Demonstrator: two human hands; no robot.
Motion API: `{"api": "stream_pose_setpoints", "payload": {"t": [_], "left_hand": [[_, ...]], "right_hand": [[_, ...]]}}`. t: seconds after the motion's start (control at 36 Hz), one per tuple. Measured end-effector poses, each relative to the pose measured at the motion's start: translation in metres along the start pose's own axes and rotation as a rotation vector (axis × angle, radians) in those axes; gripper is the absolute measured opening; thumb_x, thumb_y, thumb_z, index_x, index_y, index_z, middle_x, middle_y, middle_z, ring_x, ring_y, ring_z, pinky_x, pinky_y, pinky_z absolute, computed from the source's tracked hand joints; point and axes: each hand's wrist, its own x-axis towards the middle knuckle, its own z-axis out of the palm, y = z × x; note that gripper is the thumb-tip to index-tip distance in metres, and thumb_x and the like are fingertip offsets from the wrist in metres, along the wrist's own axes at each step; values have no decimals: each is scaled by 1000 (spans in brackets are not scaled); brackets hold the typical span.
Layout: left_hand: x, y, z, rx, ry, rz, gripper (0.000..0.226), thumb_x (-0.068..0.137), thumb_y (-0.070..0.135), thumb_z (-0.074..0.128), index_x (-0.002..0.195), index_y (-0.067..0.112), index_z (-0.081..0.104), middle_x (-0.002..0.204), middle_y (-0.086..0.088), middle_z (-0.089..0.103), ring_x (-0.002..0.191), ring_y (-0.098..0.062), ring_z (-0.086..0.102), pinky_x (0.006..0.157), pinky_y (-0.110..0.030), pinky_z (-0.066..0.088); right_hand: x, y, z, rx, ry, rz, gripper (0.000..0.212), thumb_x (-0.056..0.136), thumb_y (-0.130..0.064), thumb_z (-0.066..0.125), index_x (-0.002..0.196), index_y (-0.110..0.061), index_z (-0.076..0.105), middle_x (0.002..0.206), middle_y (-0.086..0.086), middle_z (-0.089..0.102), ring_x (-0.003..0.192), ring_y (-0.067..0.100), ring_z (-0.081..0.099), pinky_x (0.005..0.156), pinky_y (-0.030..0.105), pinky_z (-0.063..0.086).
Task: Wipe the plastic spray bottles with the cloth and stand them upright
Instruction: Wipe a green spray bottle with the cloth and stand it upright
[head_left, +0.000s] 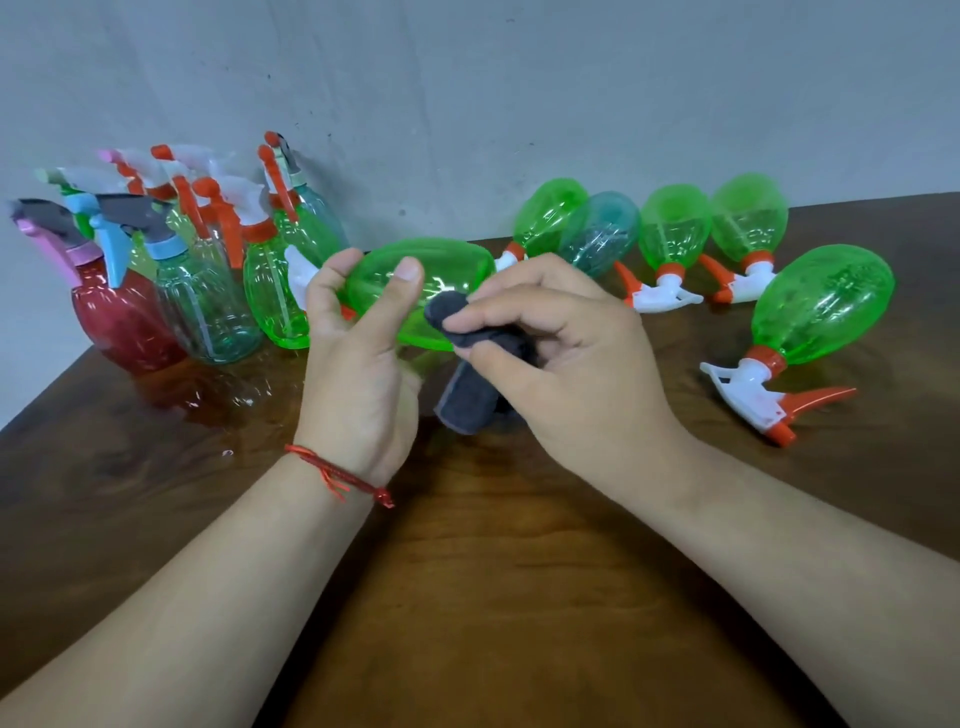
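So the left hand (358, 332) is gripping a green spray bottle (421, 283) sideways above the table (467, 597) while the right hand (550, 343) pinches the grey cloth (467, 358) against it; I'd rotate the bottle so every side gets wiped.

Both bare forearms reach in from below, converging. Left hand (358, 364) thumb-up, fingers curled round green bottle (452, 265); right hand (566, 353) pinches grey cloth (464, 401)
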Motion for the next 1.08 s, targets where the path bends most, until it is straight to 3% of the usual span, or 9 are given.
{"api": "stream_pose_setpoints", "payload": {"t": [0.08, 0.25, 0.33, 0.47, 0.67, 0.81, 0.89, 1.0, 1.08], "left_hand": [[-4, -2, 3, 59, -23, 40, 45, 103, 7, 67, 138, 24, 44, 103, -7, 70, 87, -21, 71, 74, -38, 61], [-9, 0, 5, 182, -100, 128, 50, 100, 5, 71, 137, 21, 43, 126, -12, 65, 105, -24, 72, 87, -52, 60], [-10, 5, 4, 167, -172, 93, 49, 98, 10, 69, 138, 23, 43, 132, -12, 63, 114, -28, 70, 93, -55, 58], [-12, 4, 7, 113, -216, 101, 44, 100, 16, 64, 137, 23, 43, 124, -1, 67, 115, -29, 66, 91, -52, 57], [-3, 4, 0, 134, -106, 264, 43, 103, 10, 68, 136, 20, 42, 124, -2, 65, 116, -26, 65, 95, -52, 58], [0, 5, -7, 467, -99, 526, 56, 97, 10, 78, 137, 8, 39, 130, -17, 54, 110, -15, 62, 98, -36, 53], [1, 5, -7, 509, -166, 577, 56, 96, 5, 79, 135, 8, 39, 134, -33, 50, 112, -19, 61, 99, -36, 52], [-2, 1, -4, 520, -268, 518, 55, 96, -1, 75, 135, 6, 37, 127, -8, 53, 112, -13, 62, 100, -34, 52], [0, 0, -8, 476, -271, 450, 54, 99, 5, 75, 138, 9, 38, 128, -12, 56, 115, -22, 62, 105, -49, 53]], "right_hand": [[3, -3, -6, -134, 31, -113, 18, 92, -4, 80, 106, -14, 84, 110, -2, 70, 107, 13, 68, 94, 31, 56], [22, 14, -21, -34, 167, 68, 22, 95, -5, 76, 111, -18, 82, 115, -2, 76, 112, 8, 70, 103, 24, 51], [29, 23, -27, 191, 176, 311, 23, 98, -5, 73, 116, -17, 81, 112, -5, 81, 113, 10, 73, 107, 32, 55], [21, 26, -12, 578, 107, 597, 23, 99, -3, 69, 120, -5, 76, 120, 15, 78, 122, 34, 71, 114, 57, 50], [15, 19, -2, 790, 51, 816, 25, 100, 2, 61, 122, -10, 66, 104, 9, 77, 91, 21, 73, 84, 42, 57], [12, 11, 1, 833, 20, 805, 27, 97, 6, 65, 122, -5, 66, 117, 18, 76, 103, 24, 73, 96, 40, 60], [16, 11, -2, 774, 127, 736, 22, 96, 6, 68, 107, -13, 68, 104, 10, 76, 97, 19, 73, 95, 37, 57], [20, 18, -8, 810, 243, 719, 22, 98, 8, 64, 106, -12, 66, 94, 7, 76, 84, 17, 74, 74, 30, 62], [16, 23, -4, 790, 193, 799, 26, 97, 8, 66, 118, -7, 67, 106, 13, 78, 95, 22, 75, 90, 40, 63]]}}
